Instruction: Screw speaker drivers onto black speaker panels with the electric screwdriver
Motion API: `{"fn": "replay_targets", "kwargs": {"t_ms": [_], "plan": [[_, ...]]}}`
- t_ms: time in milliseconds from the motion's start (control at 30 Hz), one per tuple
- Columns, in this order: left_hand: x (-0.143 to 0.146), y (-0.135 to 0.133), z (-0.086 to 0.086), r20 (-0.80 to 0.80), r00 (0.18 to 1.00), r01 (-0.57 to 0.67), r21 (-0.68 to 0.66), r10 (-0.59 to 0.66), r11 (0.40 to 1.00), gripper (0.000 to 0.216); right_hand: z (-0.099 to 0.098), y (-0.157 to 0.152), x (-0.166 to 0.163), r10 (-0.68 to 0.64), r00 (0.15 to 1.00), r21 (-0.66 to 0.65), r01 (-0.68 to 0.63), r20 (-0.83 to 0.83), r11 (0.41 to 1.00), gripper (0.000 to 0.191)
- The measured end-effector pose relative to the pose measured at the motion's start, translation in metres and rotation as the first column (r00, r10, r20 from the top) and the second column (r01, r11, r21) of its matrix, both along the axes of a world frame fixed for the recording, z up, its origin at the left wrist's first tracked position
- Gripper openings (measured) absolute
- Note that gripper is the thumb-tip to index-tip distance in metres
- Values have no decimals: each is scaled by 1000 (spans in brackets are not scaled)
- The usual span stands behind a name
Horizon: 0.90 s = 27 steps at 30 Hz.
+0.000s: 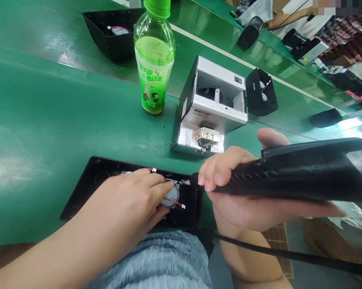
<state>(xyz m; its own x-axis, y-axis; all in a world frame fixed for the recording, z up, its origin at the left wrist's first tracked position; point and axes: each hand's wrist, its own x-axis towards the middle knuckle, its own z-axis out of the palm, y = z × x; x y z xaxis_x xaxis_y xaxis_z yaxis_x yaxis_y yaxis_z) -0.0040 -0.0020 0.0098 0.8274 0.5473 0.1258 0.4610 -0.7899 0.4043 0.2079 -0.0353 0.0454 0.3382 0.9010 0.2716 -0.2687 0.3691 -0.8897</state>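
Observation:
A black plastic housing (81, 188) lies open side up at the table's near edge. Inside it sits a round metal speaker (172, 197) with a red wire and white plug. My left hand (135, 192) rests over the housing, its fingers closed about the speaker. In my right hand (243, 200) is a black electric screwdriver (298, 172), held nearly level with its tip pointing left. The bit (185, 182) reaches the housing beside the speaker's rim; whether it touches a screw is too small to tell. My left hand hides part of the housing's inside.
Beyond the housing stands a silver and black screw feeder (219, 110). A green drink bottle (154, 68) is left of it. More black housings (111, 40) with speakers stand farther back. Across the table a co-worker's arm (292, 18) shows. A black cable (277, 253) runs low at right.

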Motion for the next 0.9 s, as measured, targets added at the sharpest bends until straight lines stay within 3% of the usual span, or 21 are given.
{"fn": "replay_targets", "kwargs": {"t_ms": [333,533,700,900], "plan": [[3,4,5,-139,990,-27,-117,10,993,29,-14,-3,-9,27,994,99,-37,104,994,59],[8,6,12,-195,981,-40,-162,7,986,31,-17,5,-21,-63,995,145,51,82,988,66],[11,7,17,-274,962,-38,-174,-11,984,26,-19,3,-23,-61,993,141,46,104,989,62],[5,3,7,-222,975,-32,-120,5,992,34,-17,-1,-23,-102,993,87,96,59,992,67]]}}
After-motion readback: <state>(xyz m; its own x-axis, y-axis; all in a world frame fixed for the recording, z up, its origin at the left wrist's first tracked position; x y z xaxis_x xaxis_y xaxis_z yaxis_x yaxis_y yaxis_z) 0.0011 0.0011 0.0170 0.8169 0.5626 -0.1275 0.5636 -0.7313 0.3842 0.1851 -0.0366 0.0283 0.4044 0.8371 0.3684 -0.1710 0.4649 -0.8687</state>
